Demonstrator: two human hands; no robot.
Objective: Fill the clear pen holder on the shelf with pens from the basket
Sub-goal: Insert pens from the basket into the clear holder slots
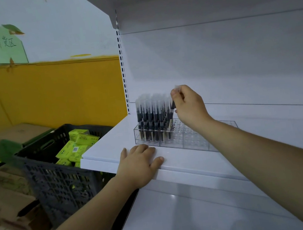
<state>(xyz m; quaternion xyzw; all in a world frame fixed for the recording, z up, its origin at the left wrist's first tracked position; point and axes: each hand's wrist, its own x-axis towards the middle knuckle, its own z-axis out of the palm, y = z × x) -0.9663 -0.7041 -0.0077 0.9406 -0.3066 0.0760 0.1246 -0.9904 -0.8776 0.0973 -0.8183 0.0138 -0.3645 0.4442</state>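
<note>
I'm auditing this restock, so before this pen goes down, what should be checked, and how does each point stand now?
1. Right hand pinches the pen: ok.
2. Pen tip over a free hole: cannot tell.
3. Clear pen holder has empty holes right of the standing pens: ok.
4. Left hand flat on the shelf, out of the pen's path: ok.
5. Pens left in the basket: cannot tell.

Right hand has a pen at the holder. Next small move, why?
Likely lower the pen straight into an empty hole beside the filled rows: the right hand pinches it tilted at their right edge, and the clear pen holder is bare there.
</note>
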